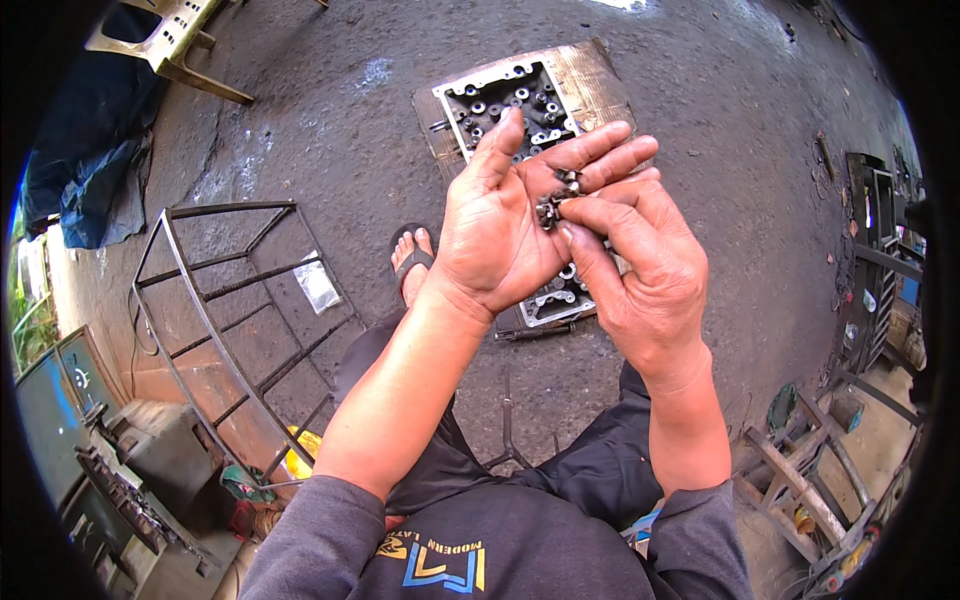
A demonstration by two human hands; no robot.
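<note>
My left hand [500, 225] is turned palm up, its fingers stretched and its thumb raised. Several small dark metal pieces [547, 212] lie on its palm and at the base of the fingers; their exact kind is too small to tell. From the right, my right hand [645, 255] reaches over the palm, thumb and fingertips pinched on one of these pieces. Beneath both hands an engine cylinder head [486, 88] with round valve seats and bores rests on a flattened cardboard sheet [598, 85]. My hands hide its middle part.
A welded metal frame [192, 270] stands on the floor to the left, with a plastic chair [165, 45] at the upper left. A dark rod-like part [535, 332] lies by the cylinder head's near end. Metal racks [800, 480] and scrap line the right side.
</note>
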